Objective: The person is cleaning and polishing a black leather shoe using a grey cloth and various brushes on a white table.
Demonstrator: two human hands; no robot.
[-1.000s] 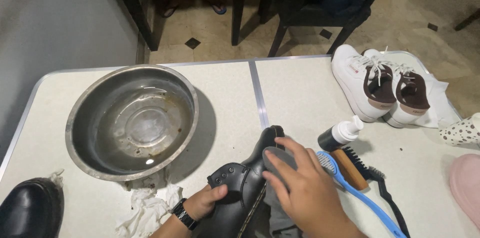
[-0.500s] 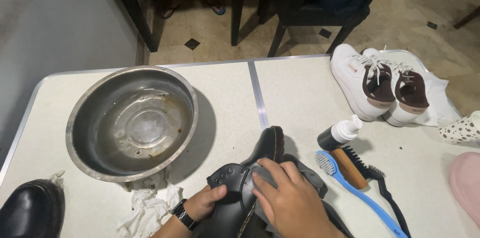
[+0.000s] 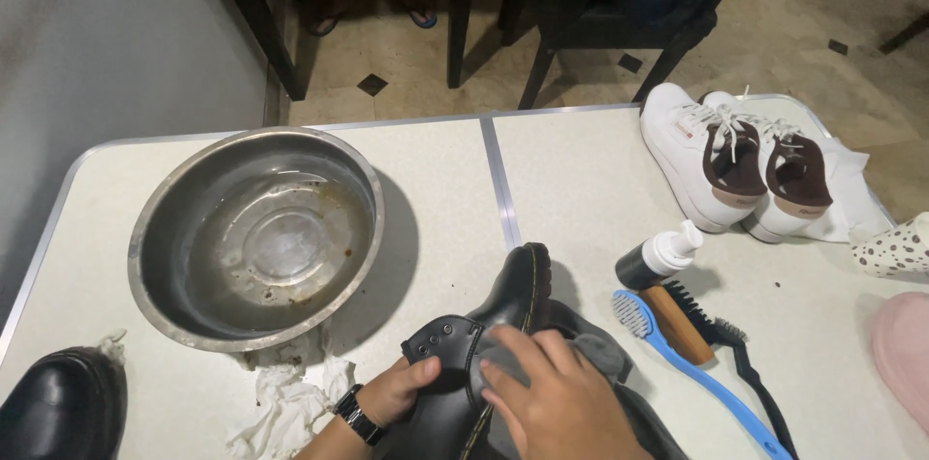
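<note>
Black leather boot (image 3: 484, 344) lies at the near edge of the white desk (image 3: 571, 189), gripped by the left hand (image 3: 402, 392) while the right hand (image 3: 561, 402) presses one grey cloth (image 3: 600, 354) flat on it. Nearby: one steel basin (image 3: 256, 233), two white sneakers (image 3: 735, 165), three brushes (image 3: 697, 344), one small bottle (image 3: 658, 257), a second black shoe (image 3: 58, 407).

Even, fairly bright indoor light is falling from above left, casting a soft shadow to the right of the metal bowl (image 3: 256, 237). The upper left of the frame is lying dimmer, and straight lines are bending slightly toward the edges, while focus is staying sharp throughout.
</note>
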